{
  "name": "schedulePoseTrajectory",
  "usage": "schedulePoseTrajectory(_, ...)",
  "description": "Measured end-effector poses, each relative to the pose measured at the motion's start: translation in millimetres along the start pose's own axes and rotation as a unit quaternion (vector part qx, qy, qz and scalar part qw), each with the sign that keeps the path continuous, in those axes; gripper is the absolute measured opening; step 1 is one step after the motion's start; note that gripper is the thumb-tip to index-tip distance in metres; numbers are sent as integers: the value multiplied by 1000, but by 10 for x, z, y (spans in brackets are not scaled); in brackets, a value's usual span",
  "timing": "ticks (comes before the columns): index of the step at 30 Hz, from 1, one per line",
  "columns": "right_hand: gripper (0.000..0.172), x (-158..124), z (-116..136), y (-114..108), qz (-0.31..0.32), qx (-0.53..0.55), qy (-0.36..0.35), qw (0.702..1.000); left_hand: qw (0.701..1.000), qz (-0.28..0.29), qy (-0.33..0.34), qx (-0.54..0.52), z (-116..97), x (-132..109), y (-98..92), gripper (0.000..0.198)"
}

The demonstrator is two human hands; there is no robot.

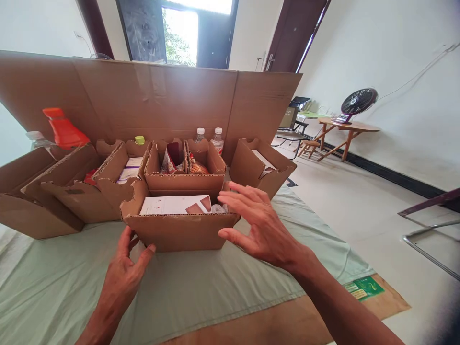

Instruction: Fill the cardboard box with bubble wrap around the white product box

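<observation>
A low cardboard box point(179, 232) stands at the front on the green cloth, holding a white carton point(165, 205) and some clear crumpled plastic point(218, 208). My left hand point(124, 268) is at the box's lower left corner, thumb at the front and fingers round the end, partly hidden. At the opposite end, my right hand point(257, 223) is open, fingers stretched out over the right corner and thumb apart. Whether its fingertips touch the box I cannot tell. Directly behind, another cardboard box point(183, 183) contains a patterned packet point(168, 160) and an orange-brown package point(199, 166).
More cardboard boxes point(61, 203) line the left, and one point(271, 182) stands at right with a white carton inside. A red bottle point(64, 129) rises at left. A tall cardboard panel point(118, 96) backs the row. A fan point(359, 100) sits on a wooden table point(354, 127).
</observation>
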State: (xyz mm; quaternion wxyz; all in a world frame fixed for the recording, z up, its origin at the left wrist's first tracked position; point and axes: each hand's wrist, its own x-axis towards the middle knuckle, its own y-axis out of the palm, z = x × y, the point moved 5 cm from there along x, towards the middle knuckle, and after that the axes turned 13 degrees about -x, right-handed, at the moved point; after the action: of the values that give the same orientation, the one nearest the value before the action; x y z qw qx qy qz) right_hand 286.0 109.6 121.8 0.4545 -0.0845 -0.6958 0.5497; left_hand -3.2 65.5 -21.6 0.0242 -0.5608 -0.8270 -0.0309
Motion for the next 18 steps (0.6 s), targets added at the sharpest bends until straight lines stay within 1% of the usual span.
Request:
schedulePoseTrajectory(2,45,-150,-87,-84,-76,13,54,996,1000,-6,2,-4,-33,20,-48,78)
schedulePoseTrajectory(3,45,-247,-149,-91,-111,26,98,989,1000,-6,-1,-11,-47,33,-65,78)
schedulePoseTrajectory(4,47,-347,-211,-55,-130,45,146,980,1000,-4,-5,-16,-55,50,-74,78)
schedulePoseTrajectory(5,51,-437,-260,31,-130,70,189,971,1000,1,-8,-22,-60,69,-69,78)
schedulePoseTrajectory(6,57,-509,-285,161,-112,100,223,963,999,12,-10,-31,-58,91,-47,78)
schedulePoseTrajectory(7,64,-556,-281,323,-81,133,246,957,999,27,-9,-41,-51,111,-12,77)
schedulePoseTrajectory(9,71,-575,-183,646,-22,203,257,945,996,59,-3,-62,-22,130,82,75)
schedulePoseTrajectory(10,71,-556,-110,758,-13,229,255,939,995,69,-1,-72,-9,120,126,75)
schedulePoseTrajectory(11,68,-526,-32,819,-17,245,252,936,994,72,1,-79,-5,92,156,75)
schedulePoseTrajectory(12,65,-492,46,823,-32,248,248,936,994,68,2,-84,-20,44,171,75)
schedulePoseTrajectory(13,63,-461,120,768,-53,241,244,938,994,61,8,-89,-65,-25,170,75)
schedulePoseTrajectory(14,64,-438,187,665,-77,225,241,941,994,51,18,-94,-142,-112,154,75)
schedulePoseTrajectory(16,67,-415,304,373,-115,194,233,946,993,26,47,-102,-382,-314,89,72)
schedulePoseTrajectory(18,66,-425,396,76,-147,177,222,947,992,-2,86,-90,-666,-508,9,71)
